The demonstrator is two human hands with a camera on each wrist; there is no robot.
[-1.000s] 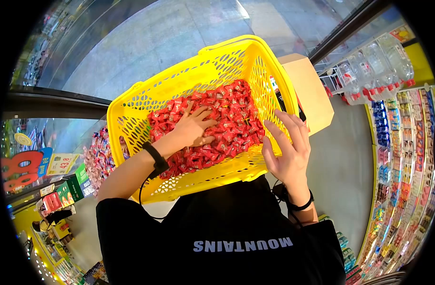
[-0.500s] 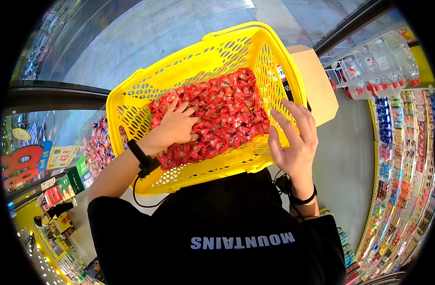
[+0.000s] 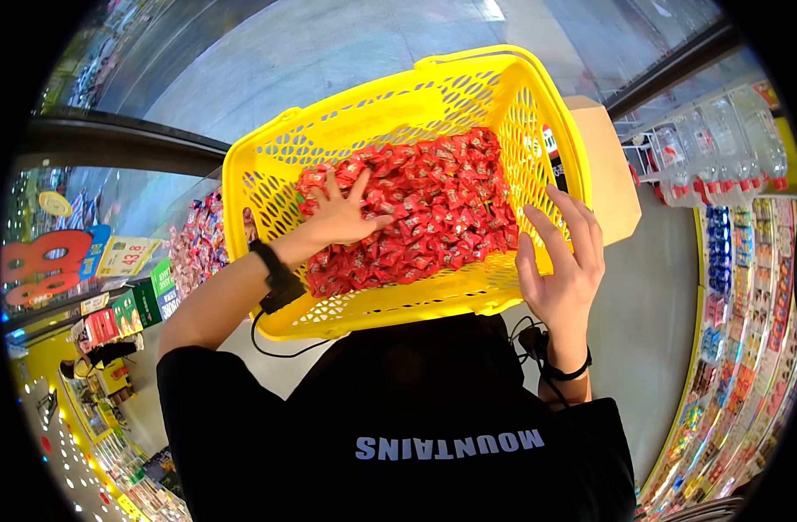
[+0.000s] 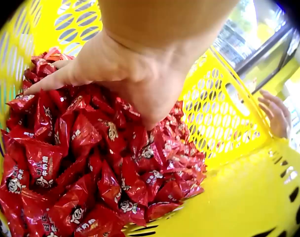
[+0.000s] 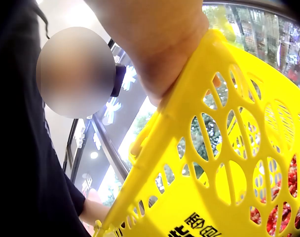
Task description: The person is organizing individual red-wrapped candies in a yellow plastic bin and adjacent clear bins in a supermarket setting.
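A yellow plastic basket [image 3: 363, 328] with slotted sides holds a broad heap of red-wrapped candies [image 3: 433, 209]. My left hand [image 3: 346, 217] rests on the candies towards the basket's left end, its fingers spread. In the left wrist view the thumb side of that hand [image 4: 135, 74] lies against the wrappers [image 4: 86, 133], and some fingers are hidden behind the palm. My right hand [image 3: 568, 270] is at the basket's right rim, fingers loosely extended over the edge. The right wrist view shows its heel [image 5: 160, 74] at the rim [image 5: 179, 94], the fingers hidden.
A cardboard box flap [image 3: 611, 174] juts out behind the basket's right end. Packed shelves [image 3: 737, 348] and large clear bottles [image 3: 720, 148] line the right side. On the left are a pile of other wrapped sweets [image 3: 198, 244] and price signs [image 3: 124, 257]. A glass front stands beyond.
My left hand has slid across the candies towards the basket's left end, and its fingers have fanned out. My right hand has stayed at the right rim. The head view has shifted slightly.
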